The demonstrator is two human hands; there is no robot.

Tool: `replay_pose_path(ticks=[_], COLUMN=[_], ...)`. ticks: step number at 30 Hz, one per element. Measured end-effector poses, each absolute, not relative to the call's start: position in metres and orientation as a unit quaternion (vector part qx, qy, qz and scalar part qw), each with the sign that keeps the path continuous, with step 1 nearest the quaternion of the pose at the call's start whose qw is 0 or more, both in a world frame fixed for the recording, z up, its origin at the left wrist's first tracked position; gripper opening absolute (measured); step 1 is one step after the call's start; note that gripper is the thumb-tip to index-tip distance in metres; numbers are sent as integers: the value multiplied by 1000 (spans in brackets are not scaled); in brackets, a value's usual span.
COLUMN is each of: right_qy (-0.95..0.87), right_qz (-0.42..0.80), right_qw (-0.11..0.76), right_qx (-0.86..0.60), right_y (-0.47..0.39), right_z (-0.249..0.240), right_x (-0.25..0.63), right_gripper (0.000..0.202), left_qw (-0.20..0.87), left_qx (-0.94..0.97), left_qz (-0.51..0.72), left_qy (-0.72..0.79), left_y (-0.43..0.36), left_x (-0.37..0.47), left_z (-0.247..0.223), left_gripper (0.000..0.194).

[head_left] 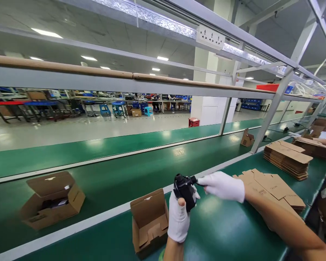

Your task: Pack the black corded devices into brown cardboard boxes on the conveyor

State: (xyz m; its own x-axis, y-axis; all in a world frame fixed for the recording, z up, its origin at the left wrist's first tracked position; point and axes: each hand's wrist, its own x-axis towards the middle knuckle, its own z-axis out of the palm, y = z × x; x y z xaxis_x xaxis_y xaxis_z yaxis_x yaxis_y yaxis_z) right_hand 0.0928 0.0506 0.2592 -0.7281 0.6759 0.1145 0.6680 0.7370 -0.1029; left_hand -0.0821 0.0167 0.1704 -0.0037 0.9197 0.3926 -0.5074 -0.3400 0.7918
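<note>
My left hand (179, 219), in a white glove with the thumb tip bare, is wrapped round a black handheld device (188, 194) with a round knob-like top. I hold it upright above the green bench, just right of an open cardboard box (149, 226). My right hand (222, 185), also white-gloved, pinches a short black cord (199, 183) at the upper right side of the device. The pinched end is partly hidden by the fingers. Inside the open box, only bare cardboard flaps show.
Left on the green conveyor belt (105, 181) lies an open box (76, 195) with dark contents. Flattened cartons (271, 186) and a taller carton stack (288, 159) lie to the right. A metal frame post (271, 108) rises beyond them. A co-worker's arm (324, 141) reaches in at far right.
</note>
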Motion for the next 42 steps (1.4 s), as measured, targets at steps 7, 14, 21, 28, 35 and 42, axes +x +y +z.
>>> replay_pose_path(ticks=[7,14,21,28,35,42], right_qy=[-958,-911,-788,-821,-873,-989], right_qz=[-129,143,335,266,206,28], right_qw=[128,311,369,327,317,-16], right_qx=[-220,-231,-362,-386,-308,-145], right_y=[-24,55,58,47,63,67], right_z=[303,293,234,251,254,245], right_x=[100,89,88,82,45,-49], right_gripper=[35,27,32,33,27,11], left_qw=[451,538,580,542,249,279], left_qx=[512,640,511,465,430,456], left_qz=[629,481,601,671,753,749], left_qy=[373,262,204,199,431,390], left_y=[37,16,16,21,-15,-77], left_x=[-102,-77,-78,-67,-81,-68], left_z=[170,178,185,182,207,242], left_gripper=[73,81,87,71,79,27])
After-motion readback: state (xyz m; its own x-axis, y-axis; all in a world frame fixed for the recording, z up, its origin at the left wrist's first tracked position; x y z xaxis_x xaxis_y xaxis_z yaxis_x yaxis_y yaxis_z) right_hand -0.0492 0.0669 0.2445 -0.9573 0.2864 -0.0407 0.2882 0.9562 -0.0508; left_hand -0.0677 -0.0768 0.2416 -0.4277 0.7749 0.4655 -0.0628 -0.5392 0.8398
